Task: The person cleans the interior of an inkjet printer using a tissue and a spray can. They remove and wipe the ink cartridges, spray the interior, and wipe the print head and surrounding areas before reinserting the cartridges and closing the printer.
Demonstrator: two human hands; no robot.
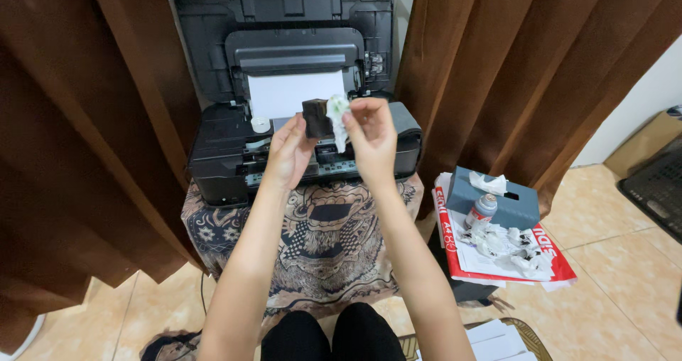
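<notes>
- Looking down through the head camera, I see both of my bare hands raised in front of an open black printer (305, 130).
- My left hand (290, 151) is closed around a small black ink cartridge (316, 117), fingers and thumb pinching its lower part so the block stands up above the fingertips.
- The cartridge is a compact, dark, boxy piece with squared edges; its surface looks matte and I cannot make out any finer detail on it.
- My right hand (371, 137) is clamped on a crumpled white tissue (337, 119), which shows greenish stains and hangs down a little below the fingers.
- The tissue is pressed against the right side of the cartridge, so the two are touching.
- Both are held in the air just in front of the printer's white sheet of paper (291, 93), above its open front.
- A small white roll of tape (261, 124) sits on the printer's top, to the left of my hands.
- The printer rests on a patterned brown cloth (320, 240), between brown curtains (92, 119).
- On my right, a grey tissue box (511, 201), a small bottle (483, 210) and used, stained tissues (508, 247) lie on a red and white paper ream pack (550, 258).
</notes>
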